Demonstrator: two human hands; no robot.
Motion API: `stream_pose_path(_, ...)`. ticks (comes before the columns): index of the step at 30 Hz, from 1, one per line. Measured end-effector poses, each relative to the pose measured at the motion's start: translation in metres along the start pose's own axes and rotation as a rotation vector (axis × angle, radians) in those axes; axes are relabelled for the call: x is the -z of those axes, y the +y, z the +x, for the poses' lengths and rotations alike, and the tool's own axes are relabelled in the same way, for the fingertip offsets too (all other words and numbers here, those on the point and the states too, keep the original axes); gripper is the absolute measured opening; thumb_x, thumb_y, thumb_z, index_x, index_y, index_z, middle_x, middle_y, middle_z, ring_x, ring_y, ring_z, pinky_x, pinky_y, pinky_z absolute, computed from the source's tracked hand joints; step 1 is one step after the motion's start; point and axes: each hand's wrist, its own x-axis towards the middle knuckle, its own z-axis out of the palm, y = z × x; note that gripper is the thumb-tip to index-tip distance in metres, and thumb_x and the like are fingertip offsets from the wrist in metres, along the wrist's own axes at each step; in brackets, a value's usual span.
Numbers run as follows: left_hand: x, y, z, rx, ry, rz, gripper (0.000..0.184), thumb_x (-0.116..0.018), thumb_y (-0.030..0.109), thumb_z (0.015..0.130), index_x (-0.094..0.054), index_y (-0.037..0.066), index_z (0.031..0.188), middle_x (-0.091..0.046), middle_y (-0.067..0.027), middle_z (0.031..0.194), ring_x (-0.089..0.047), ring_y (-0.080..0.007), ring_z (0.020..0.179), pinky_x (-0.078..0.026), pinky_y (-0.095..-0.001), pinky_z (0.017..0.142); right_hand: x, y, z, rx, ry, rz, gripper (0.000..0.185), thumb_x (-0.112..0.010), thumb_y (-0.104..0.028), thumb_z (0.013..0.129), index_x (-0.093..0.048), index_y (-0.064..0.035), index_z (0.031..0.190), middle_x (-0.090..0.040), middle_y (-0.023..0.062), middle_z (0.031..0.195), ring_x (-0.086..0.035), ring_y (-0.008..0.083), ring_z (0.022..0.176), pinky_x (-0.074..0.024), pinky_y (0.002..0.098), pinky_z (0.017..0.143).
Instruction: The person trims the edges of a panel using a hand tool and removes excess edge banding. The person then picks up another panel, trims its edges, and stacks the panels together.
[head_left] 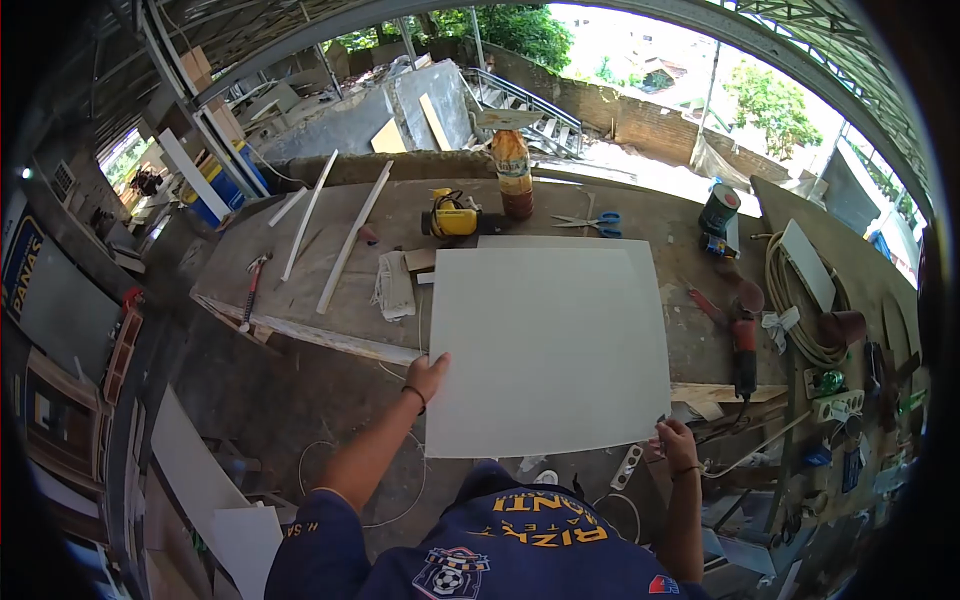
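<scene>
A large white square panel (545,350) lies over the front part of the workbench, its near edge reaching past the bench toward my body. My left hand (428,378) is closed on the panel's left edge, with the fingers partly hidden. At the lower right corner, my right hand (677,443) is closed, pinching a small dark item against the corner; it is too small to make out. Beneath the panel, another pale sheet shows a little along the far edge.
The workbench (400,215) holds a hammer (252,290), white strips (355,237), a folded cloth (393,285), a yellow tool (455,216), a bottle (514,175), blue-handled scissors (606,225), a red grinder (744,340) and a coiled hose (780,290). A power strip (626,468) hangs below.
</scene>
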Motion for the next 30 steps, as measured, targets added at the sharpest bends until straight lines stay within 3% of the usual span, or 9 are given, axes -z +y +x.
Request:
stream_pose_path(4, -0.022, 0.020, 0.021, -0.005, 0.007, 0.281, 0.059, -0.060, 0.055, 0.083, -0.065, -0.004, 0.081, -0.067, -0.0201, 0.077, -0.066, -0.0286, 0.073, -0.049, -0.0397, 0.067, 0.018, 0.011, 0.009, 0.071, 0.102, 0.122, 0.009, -0.062, -0.017, 0.089, -0.057, -0.0090, 0.087, -0.055, -0.0014, 0.066, -0.060, 0.0127, 0.052, -0.0484, 0.0247, 0.047)
stream_pose_path(11, -0.014, 0.046, 0.054, -0.063, -0.372, 0.636, 0.055, -0.053, 0.055, 0.085, -0.068, 0.003, 0.077, -0.067, -0.0210, 0.083, -0.065, -0.0370, 0.078, -0.051, -0.0455, 0.072, 0.019, 0.001, -0.002, 0.079, 0.378, 0.119, 0.009, -0.060, -0.017, 0.091, -0.057, -0.0104, 0.086, -0.054, -0.0010, 0.061, -0.058, 0.0113, 0.049, -0.0461, 0.0246, 0.043)
stream_pose_path(13, -0.003, 0.067, 0.061, -0.340, -0.121, 0.791, 0.042, -0.057, 0.044, 0.086, -0.069, 0.006, 0.073, -0.068, -0.0159, 0.072, -0.066, -0.0364, 0.071, -0.051, -0.0462, 0.068, 0.021, 0.004, -0.009, 0.185, 0.512, 0.076, 0.010, -0.060, -0.018, 0.091, -0.059, -0.0094, 0.087, -0.057, -0.0006, 0.066, -0.056, 0.0089, 0.052, -0.0446, 0.0234, 0.045)
stream_pose_path(17, 0.012, 0.068, 0.122, -0.362, -0.098, 0.684, 0.031, -0.062, 0.033, 0.083, -0.067, 0.007, 0.098, -0.068, -0.0168, 0.095, -0.065, -0.0370, 0.088, -0.051, -0.0470, 0.078, 0.000, 0.004, 0.006, 0.362, 0.531, -0.085, 0.013, -0.062, -0.017, 0.089, -0.063, -0.0043, 0.086, -0.057, -0.0019, 0.071, -0.051, 0.0058, 0.060, -0.0394, 0.0229, 0.048)
stream_pose_path(20, 0.017, 0.043, 0.189, -0.436, -0.126, 0.863, 0.044, -0.060, 0.020, 0.083, -0.055, 0.013, 0.126, -0.048, -0.0116, 0.137, -0.046, -0.0321, 0.124, -0.043, -0.0432, 0.100, -0.070, -0.047, 0.026, 0.262, 0.461, -0.325, 0.017, -0.063, -0.016, 0.087, -0.066, -0.0002, 0.083, -0.055, -0.0026, 0.067, -0.047, 0.0071, 0.061, -0.0385, 0.0242, 0.055)
stream_pose_path(22, 0.017, 0.040, 0.210, -0.505, -0.054, 0.929, 0.044, -0.061, 0.016, 0.081, -0.056, 0.014, 0.124, -0.049, -0.0116, 0.136, -0.044, -0.0304, 0.126, -0.042, -0.0425, 0.102, -0.098, -0.061, 0.053, 0.279, 0.373, -0.605, 0.024, -0.063, -0.021, 0.084, -0.066, 0.0024, 0.088, -0.060, 0.0069, 0.065, -0.055, 0.0140, 0.062, -0.0444, 0.0299, 0.060)
stream_pose_path(24, 0.020, 0.033, 0.224, -0.569, -0.029, 0.943, 0.043, -0.061, 0.015, 0.080, -0.057, 0.014, 0.124, -0.049, -0.0119, 0.136, -0.044, -0.0300, 0.126, -0.041, -0.0429, 0.103, -0.131, -0.080, 0.074, 0.248, 0.326, -0.838, 0.029, -0.062, -0.023, 0.081, -0.067, -0.0001, 0.097, -0.066, 0.0191, 0.091, -0.063, 0.0324, 0.089, -0.0490, 0.0406, 0.079)
stream_pose_path(26, 0.021, 0.022, 0.243, -0.664, -0.084, 0.981, 0.038, -0.060, 0.013, 0.080, -0.062, 0.014, 0.118, -0.052, -0.0087, 0.133, -0.045, -0.0287, 0.124, -0.041, -0.0443, 0.102, -0.147, -0.073, 0.098, 0.531, 0.383, -0.949, 0.038, -0.064, -0.023, 0.081, -0.063, -0.0024, 0.113, -0.062, 0.0190, 0.107, -0.058, 0.0309, 0.100, -0.0476, 0.0374, 0.086)
stream_pose_path(30, 0.027, 0.013, 0.266, -0.691, -0.077, 0.954, 0.027, -0.060, 0.013, 0.082, -0.066, 0.013, 0.109, -0.055, -0.0048, 0.126, -0.047, -0.0277, 0.120, -0.042, -0.0452, 0.097, -0.191, -0.105, 0.089, 0.461, 0.617, -0.496, 0.048, -0.066, -0.019, 0.082, -0.055, -0.0032, 0.125, -0.054, 0.0169, 0.119, -0.056, 0.0291, 0.104, -0.0475, 0.0364, 0.089)
